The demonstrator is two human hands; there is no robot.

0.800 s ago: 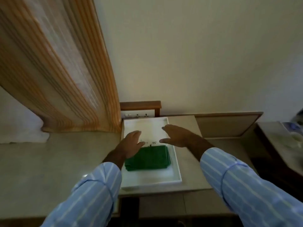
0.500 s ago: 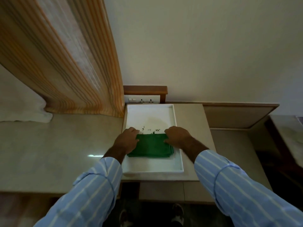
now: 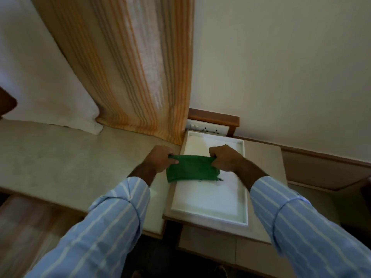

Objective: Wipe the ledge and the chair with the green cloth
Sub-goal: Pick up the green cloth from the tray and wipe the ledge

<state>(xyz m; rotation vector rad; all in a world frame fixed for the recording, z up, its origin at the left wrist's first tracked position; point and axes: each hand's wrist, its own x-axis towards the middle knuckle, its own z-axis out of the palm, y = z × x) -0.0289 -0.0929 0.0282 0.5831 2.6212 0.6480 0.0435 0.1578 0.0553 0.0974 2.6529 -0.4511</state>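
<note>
Hands meet at the centre of the head view, each pinching one upper corner of the green cloth (image 3: 191, 167). The left hand (image 3: 160, 159) grips the left corner, the right hand (image 3: 224, 157) the right, fingers curled closed on the fabric. The cloth hangs folded between them, its lower edge just above or brushing the white tray (image 3: 208, 197); contact cannot be told. The tray sits on a pale desk (image 3: 261, 157) in the centre right of the frame. To the left runs the ledge (image 3: 70, 157), a long pale surface, with a striped curtain (image 3: 130, 67) falling onto it from the upper left. A socket plate (image 3: 208, 129) is on the wall just behind the tray. Blue striped sleeves fill the lower frame. No chair can be made out.

The step in hand appears to be lifting the cloth out. To do it well, raise it clear of the tray's rim before carrying it left, keep it folded into a pad, and start wiping well away from the curtain hem.
</note>
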